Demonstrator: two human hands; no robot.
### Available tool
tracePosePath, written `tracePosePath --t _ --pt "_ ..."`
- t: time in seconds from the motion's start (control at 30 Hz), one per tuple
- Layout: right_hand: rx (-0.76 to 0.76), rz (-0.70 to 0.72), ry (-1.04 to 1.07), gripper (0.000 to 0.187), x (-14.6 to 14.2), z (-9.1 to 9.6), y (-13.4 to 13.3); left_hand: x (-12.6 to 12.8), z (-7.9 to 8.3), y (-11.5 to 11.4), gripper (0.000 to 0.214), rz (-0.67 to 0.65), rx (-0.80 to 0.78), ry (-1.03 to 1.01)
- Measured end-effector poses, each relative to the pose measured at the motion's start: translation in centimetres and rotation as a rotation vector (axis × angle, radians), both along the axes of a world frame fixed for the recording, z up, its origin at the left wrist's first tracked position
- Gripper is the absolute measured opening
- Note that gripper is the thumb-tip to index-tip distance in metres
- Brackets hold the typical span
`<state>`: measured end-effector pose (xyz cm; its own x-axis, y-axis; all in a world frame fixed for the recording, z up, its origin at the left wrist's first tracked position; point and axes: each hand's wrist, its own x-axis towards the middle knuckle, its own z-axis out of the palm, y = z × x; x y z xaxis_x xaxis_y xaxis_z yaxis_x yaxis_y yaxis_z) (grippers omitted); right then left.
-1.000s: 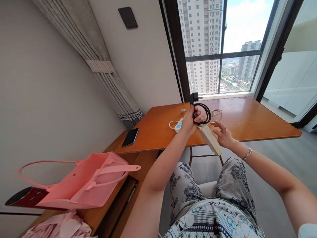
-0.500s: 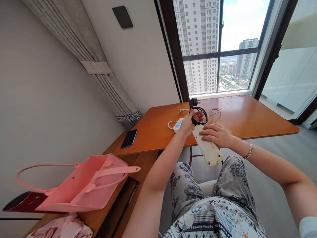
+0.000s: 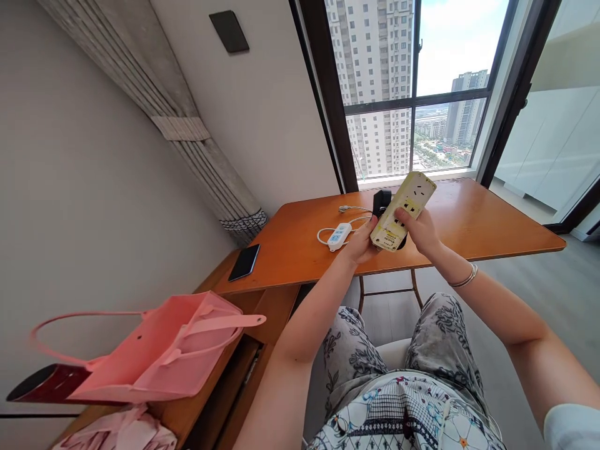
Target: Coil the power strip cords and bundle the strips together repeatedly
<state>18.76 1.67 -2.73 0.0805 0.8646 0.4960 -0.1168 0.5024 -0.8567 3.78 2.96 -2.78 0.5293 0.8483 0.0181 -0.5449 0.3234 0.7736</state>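
Power strip (image 3: 414, 199): cream, tilted, above table (image 3: 487, 228) | right hand (image 3: 422, 232): pinching it, thumb across socket face, other fingers hidden behind | left hand (image 3: 362, 245): at lower-left edge, finger closure indeterminable | black plug (image 3: 381, 200): just beside

Plain grey walls (image 3: 84, 200) stand on either side of a grey curtain (image 3: 220, 175), gathered by a pale band (image 3: 181, 129), and a dark rectangular panel (image 3: 229, 31) is fixed between curtain and window. The dark-framed window (image 3: 413, 102) shows 4 panes, with 2 high-rise towers (image 3: 375, 69), greenery (image 3: 435, 152) and a bright, clouded sky (image 3: 462, 47) outside, and daylight leaves a pale sheen on the brown wooden table (image 3: 492, 231) below. Grey flooring (image 3: 515, 284) spreads to the right, where white panels (image 3: 562, 144) stand, while a wooden cabinet (image 3: 185, 406) with an open drawer (image 3: 225, 387) occupies the lower left.
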Motion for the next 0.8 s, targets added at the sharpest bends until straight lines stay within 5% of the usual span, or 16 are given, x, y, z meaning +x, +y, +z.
tracePosePath --t 0.2,0.63,0.8 --pt "-0.141 0.246 0.032 0.065 0.2 1.0 0.0 0.0 -1.0 0.4 0.039 0.018 -0.040 0.000" --pt "-0.223 0.176 0.288 0.060 -0.4 -0.6 0.9 1.0 -2.2 1.3 0.040 0.205 0.015 0.017" --pt "-0.283 0.141 0.357 0.052 -0.5 -1.1 1.7 1.0 -2.2 1.6 0.031 0.157 -0.006 0.065"
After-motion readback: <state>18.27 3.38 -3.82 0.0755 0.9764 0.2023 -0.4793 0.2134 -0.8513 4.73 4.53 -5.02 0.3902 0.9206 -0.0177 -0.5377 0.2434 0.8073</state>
